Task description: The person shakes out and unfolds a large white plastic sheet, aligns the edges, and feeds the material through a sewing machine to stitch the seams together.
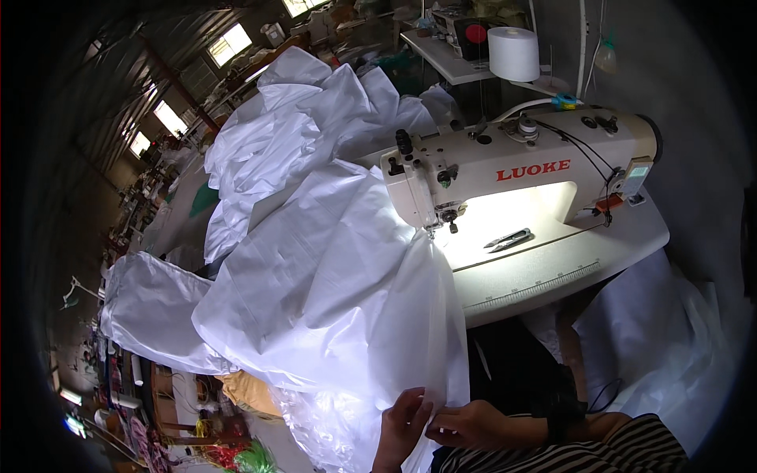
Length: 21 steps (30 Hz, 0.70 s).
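Observation:
A large white plastic-like sheet (339,292) runs from under the needle of a sewing machine (465,162) down toward my lap. Close together at its near edge, my left hand (405,419) and my right hand (477,426) pinch the material, fingers bent and fingertips almost meeting. The bit of edge between the fingers is mostly hidden. A pair of thread snips (509,240) lies on the lit machine bed, beyond both hands.
More crumpled white sheeting (292,118) is heaped behind and left of the machine, and some (654,339) hangs at the right. A white thread cone (513,54) stands behind the machine. Coloured scraps (252,457) lie low on the left.

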{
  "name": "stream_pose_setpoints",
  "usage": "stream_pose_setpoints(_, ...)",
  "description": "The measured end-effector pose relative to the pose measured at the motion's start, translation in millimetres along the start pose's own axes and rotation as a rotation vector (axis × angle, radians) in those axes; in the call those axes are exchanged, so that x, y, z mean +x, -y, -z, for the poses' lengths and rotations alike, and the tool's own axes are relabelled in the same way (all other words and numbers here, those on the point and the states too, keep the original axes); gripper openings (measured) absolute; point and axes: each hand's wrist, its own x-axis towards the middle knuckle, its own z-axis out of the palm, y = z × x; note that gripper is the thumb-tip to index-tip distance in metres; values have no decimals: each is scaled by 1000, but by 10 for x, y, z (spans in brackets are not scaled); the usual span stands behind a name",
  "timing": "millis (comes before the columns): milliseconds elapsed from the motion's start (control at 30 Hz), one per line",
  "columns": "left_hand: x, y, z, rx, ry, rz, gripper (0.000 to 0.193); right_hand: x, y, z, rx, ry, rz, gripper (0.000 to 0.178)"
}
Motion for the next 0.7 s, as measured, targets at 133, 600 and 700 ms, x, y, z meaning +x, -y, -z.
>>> stream_pose_setpoints(133, 28, 114, -82, 18, 69, 150, 29, 39, 60, -36, -13, -16, 119, 21)
stream_pose_setpoints(600, -84, 79, -118, 221, -89, -158, 13, -219, -553, 64, -38, 72, -346, 38)
stream_pose_setpoints(700, -57, 70, -88, 98, -117, -181, 12, -342, -655, 125, -196, 155, -477, 36)
